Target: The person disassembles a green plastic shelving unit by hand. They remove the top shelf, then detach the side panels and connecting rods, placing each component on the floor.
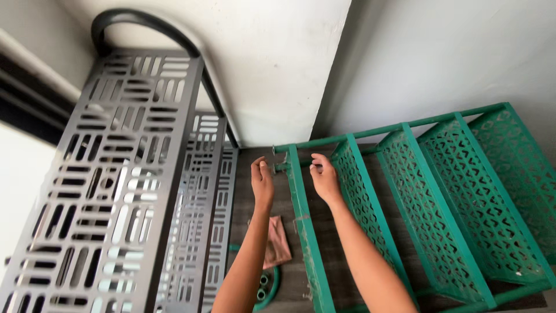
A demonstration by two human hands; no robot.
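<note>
The floor (341, 272) is dark wood boards and the walls (278, 64) are white. A green metal rack (440, 197) lies tipped on the floor on the right, its long side running from near to far, toward the wall. I count three green shelves with little holes. On the left stands one black rack (116, 185) with cut-out slots. The left hand (262, 181) pinches the far end of the green frame bar. The right hand (324, 177) is loosely curled just beside it; I cannot tell if it grips. One pink cloth (277, 243) lies near

Two hands (262, 181), two racks (440, 191), one cloth (277, 242)
</note>
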